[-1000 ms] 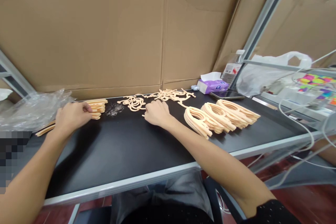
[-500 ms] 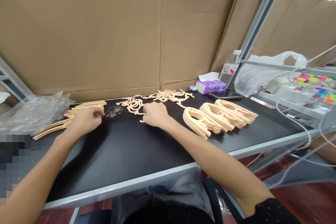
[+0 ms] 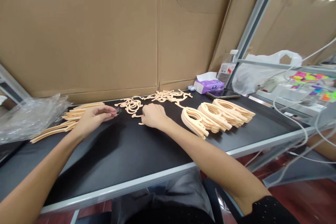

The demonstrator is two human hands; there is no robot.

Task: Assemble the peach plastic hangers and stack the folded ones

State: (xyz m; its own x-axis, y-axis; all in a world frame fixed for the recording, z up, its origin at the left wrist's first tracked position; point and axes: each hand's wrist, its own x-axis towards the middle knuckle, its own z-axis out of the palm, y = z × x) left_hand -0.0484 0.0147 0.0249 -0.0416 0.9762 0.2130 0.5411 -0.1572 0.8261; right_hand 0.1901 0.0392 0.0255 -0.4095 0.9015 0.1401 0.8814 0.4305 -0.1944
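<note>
My left hand [image 3: 96, 117] hovers over the left part of the black table, thumb and fingers apart, with nothing visible between them. Beside and partly beneath it lie long cream-coloured strips [image 3: 52, 129]. My right hand [image 3: 153, 115] is closed near the table's middle. Two ends of a thin cream-coloured curved piece [image 3: 136, 116] stick out at its left side; the rest is hidden by the fingers. Behind the hands lie loose curled cream scraps [image 3: 132, 105] and a tangled heap of thin cream scraps [image 3: 168, 96]. Dark crumbs are scattered by my left fingertips.
Stacks of cream ring-shaped pieces [image 3: 194, 120] stand right of my right arm. Clear plastic bags [image 3: 34, 115] lie at the left. A purple tissue pack [image 3: 209, 85], a bottle [image 3: 227, 68] and a phone [image 3: 223, 94] sit at the back right. Cardboard [image 3: 105, 35] walls the rear.
My left hand has shifted right, toward the middle, and its curled fingers have spread. My right hand stays nearly in place, still closed by the curved piece. The view has turned slightly.
</note>
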